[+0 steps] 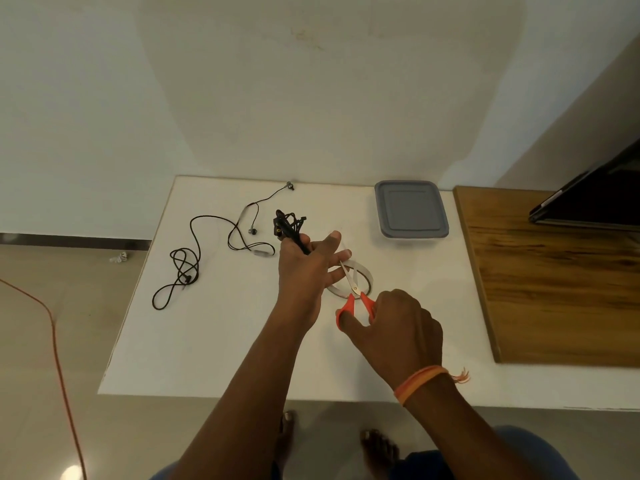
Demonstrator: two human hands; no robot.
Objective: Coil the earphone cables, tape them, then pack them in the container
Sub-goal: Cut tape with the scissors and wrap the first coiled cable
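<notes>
Fingers of the left hand grip a coiled black earphone bundle above the white table; right hand holds orange-handled scissors, blades parted over the tape roll. Another earphone cable lies loose to the left; the lidded grey container sits behind.

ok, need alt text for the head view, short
Over a white table, a person's left hand grips a coiled black earphone bundle while the right hand works orange-handled scissors, blades open, above a tape roll. An uncoiled earphone cable lies left; a lidded grey container sits behind.
</notes>
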